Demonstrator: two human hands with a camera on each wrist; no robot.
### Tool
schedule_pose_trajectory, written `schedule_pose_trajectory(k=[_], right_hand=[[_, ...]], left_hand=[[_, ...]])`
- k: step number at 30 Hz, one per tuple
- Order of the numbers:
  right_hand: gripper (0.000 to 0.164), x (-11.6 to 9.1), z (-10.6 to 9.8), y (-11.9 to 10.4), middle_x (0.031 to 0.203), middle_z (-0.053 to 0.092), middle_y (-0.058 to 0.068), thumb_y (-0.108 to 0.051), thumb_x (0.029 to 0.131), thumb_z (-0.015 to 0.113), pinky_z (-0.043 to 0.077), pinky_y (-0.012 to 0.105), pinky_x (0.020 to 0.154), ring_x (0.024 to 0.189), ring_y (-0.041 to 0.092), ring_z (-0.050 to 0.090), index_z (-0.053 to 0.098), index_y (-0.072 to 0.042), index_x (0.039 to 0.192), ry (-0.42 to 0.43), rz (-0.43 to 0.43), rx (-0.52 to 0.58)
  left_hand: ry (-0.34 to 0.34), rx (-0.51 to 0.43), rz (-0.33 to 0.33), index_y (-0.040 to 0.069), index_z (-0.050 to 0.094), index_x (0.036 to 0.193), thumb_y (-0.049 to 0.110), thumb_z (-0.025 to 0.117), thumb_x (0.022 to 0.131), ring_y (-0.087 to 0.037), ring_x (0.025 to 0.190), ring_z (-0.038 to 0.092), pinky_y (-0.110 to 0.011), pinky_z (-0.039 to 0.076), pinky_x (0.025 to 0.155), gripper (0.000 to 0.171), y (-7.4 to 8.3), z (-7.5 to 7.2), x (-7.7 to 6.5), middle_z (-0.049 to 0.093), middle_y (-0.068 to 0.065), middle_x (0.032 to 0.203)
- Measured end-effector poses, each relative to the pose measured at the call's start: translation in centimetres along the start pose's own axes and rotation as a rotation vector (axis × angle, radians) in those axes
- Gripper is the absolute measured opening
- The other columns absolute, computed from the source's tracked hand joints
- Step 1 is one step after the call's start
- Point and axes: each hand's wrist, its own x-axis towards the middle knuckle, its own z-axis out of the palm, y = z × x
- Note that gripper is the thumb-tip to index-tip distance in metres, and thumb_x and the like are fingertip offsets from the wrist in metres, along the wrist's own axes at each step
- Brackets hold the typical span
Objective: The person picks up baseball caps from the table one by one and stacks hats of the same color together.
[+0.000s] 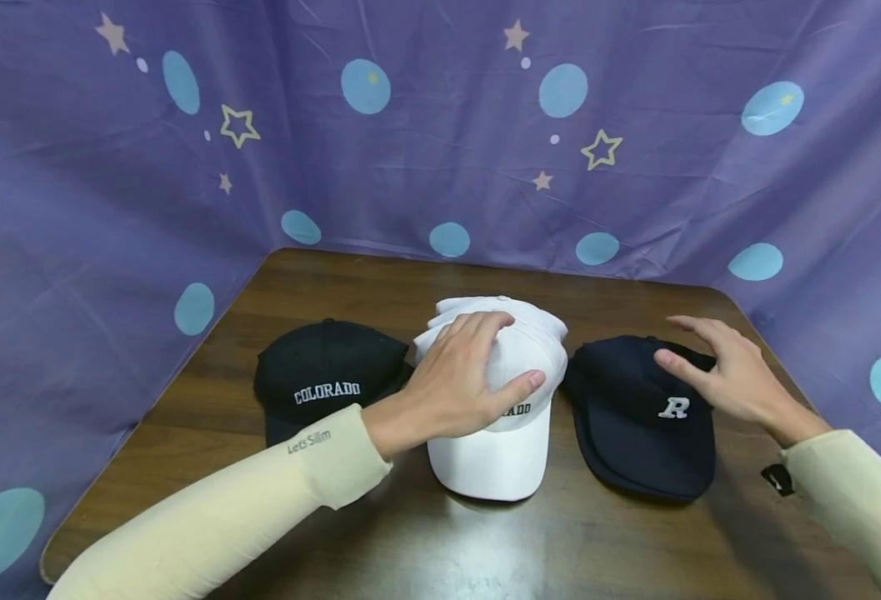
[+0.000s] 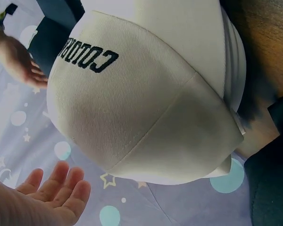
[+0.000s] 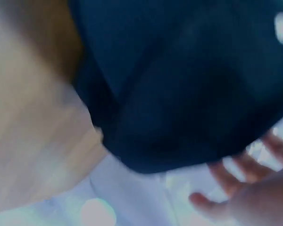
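A stack of white caps (image 1: 496,458) with dark lettering stands in the middle of the wooden table. In the head view my left hand (image 1: 458,375) reaches across its crown and hides part of the word. The left wrist view shows the left hand (image 2: 56,200) with relaxed fingers beside the white crown (image 2: 141,103), a gap between them. To the right lies a navy cap (image 1: 643,450) with a white R. My right hand (image 1: 733,371) is over its right side, fingers spread. The right wrist view has that hand (image 3: 254,188) close by the dark crown (image 3: 179,103), blurred.
Left of the white stack sits a black cap (image 1: 327,362) reading COLORADO, partly behind my left sleeve (image 1: 252,508). The wooden table (image 1: 425,567) has a rounded edge. Purple curtain (image 1: 440,125) with stars and blue dots surrounds its back and sides.
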Motion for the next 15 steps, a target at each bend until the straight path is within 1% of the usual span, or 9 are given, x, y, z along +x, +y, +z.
schedule_pose_trajectory(k=[2,4,8,11,13,15], right_hand=[[0.061,1.3,-0.8,0.1,0.139,0.043,0.014,-0.047,0.089,0.063,0.027,0.064,0.093,0.127,0.038,0.035,0.042,-0.024,0.141,-0.084,0.034,0.054],[0.058,2.5,-1.1,0.2,0.137,0.046,0.011,-0.047,0.088,0.064,0.032,0.061,0.094,0.126,0.034,0.038,0.045,-0.025,0.138,-0.182,0.035,0.096],[0.05,4.9,-0.6,0.0,0.123,0.056,0.005,-0.043,0.083,0.071,0.038,0.054,0.094,0.117,0.025,0.048,0.053,-0.02,0.124,-0.338,-0.06,0.14],[0.049,6.5,0.0,-0.7,0.111,0.06,0.001,-0.043,0.077,0.077,0.042,0.046,0.088,0.103,0.02,0.054,0.056,-0.019,0.115,-0.427,-0.129,0.149],[0.051,7.3,0.3,-1.2,0.103,0.062,-0.001,-0.044,0.073,0.08,0.045,0.04,0.083,0.094,0.017,0.056,0.057,-0.02,0.111,-0.488,-0.156,0.165],[0.05,7.9,0.4,-1.8,0.098,0.063,-0.001,-0.042,0.07,0.082,0.047,0.036,0.078,0.087,0.018,0.058,0.059,-0.019,0.108,-0.553,-0.176,0.186]], left_hand=[[0.0,-0.004,0.0,0.01,0.046,0.131,0.063,0.049,0.086,-0.016,0.12,0.042,-0.035,0.03,0.104,0.07,0.0,0.0,0.0,0.05,0.0,0.129],[-0.002,-0.008,0.002,0.01,0.046,0.131,0.064,0.048,0.086,-0.015,0.12,0.041,-0.035,0.03,0.104,0.07,-0.1,0.0,0.0,0.05,0.0,0.129],[0.0,-0.005,0.003,0.01,0.046,0.131,0.065,0.047,0.086,-0.014,0.12,0.041,-0.034,0.029,0.104,0.07,-0.1,0.2,0.0,0.05,0.001,0.129],[0.007,0.007,0.0,0.01,0.046,0.13,0.065,0.048,0.086,-0.015,0.12,0.041,-0.034,0.03,0.104,0.07,-0.1,0.2,0.0,0.05,0.001,0.129],[0.009,0.012,-0.002,0.011,0.046,0.131,0.065,0.048,0.086,-0.014,0.12,0.041,-0.034,0.03,0.104,0.07,-0.1,0.1,0.0,0.05,0.001,0.129],[0.01,0.012,-0.001,0.011,0.046,0.131,0.065,0.048,0.086,-0.015,0.12,0.042,-0.034,0.031,0.103,0.07,-0.2,0.1,0.1,0.05,0.001,0.129]])
